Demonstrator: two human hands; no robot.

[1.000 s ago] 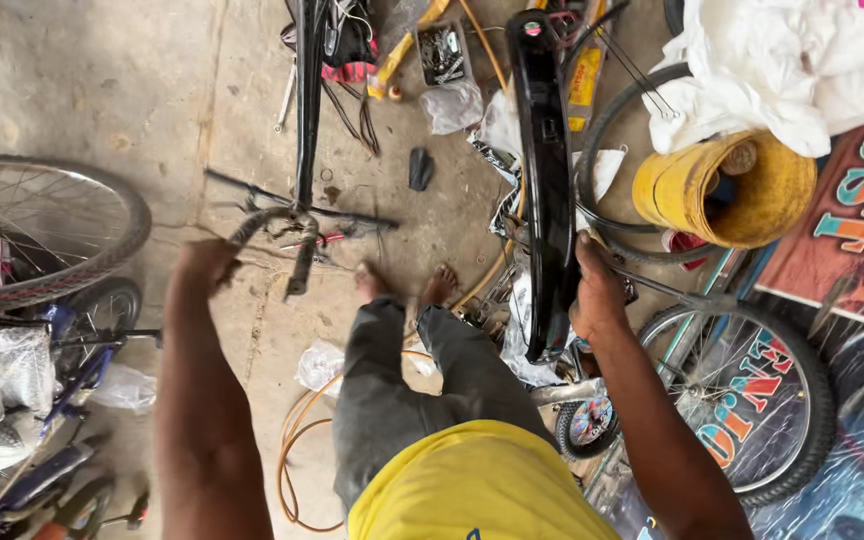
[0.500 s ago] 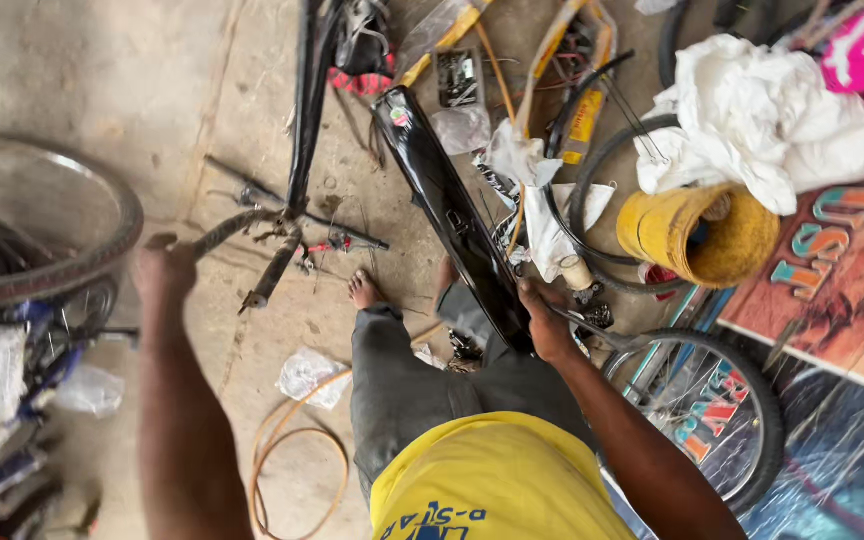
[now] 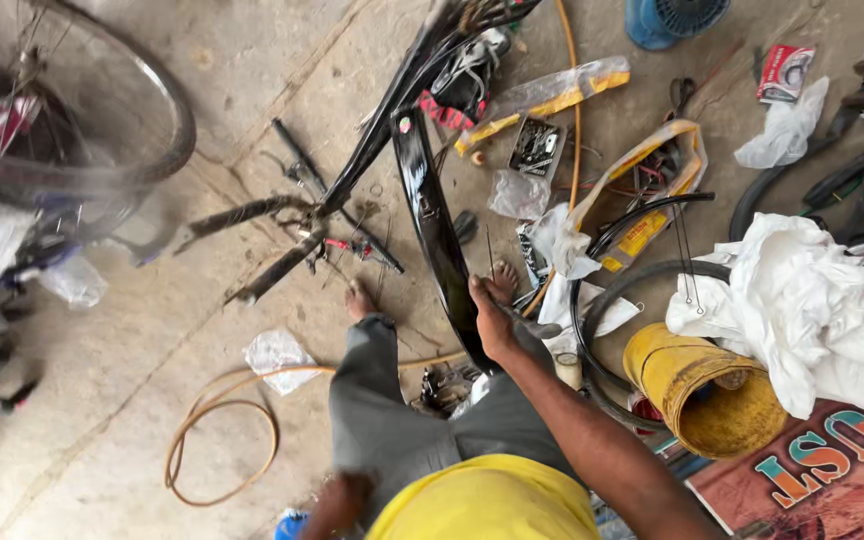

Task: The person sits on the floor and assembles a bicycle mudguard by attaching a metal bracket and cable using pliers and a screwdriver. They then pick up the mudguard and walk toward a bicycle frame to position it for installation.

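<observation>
The right hand (image 3: 494, 322) at the centre has fingers closed around the black mudguard (image 3: 437, 235); the left hand (image 3: 337, 497), bottom centre, is blurred; its fingers I cannot tell.

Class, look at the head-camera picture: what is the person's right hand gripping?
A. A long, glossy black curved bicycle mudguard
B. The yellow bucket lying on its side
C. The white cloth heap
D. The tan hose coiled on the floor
A: the right hand closes around the lower part of the black mudguard, which runs up across the floor, while the yellow bucket lies apart to its right.
</observation>
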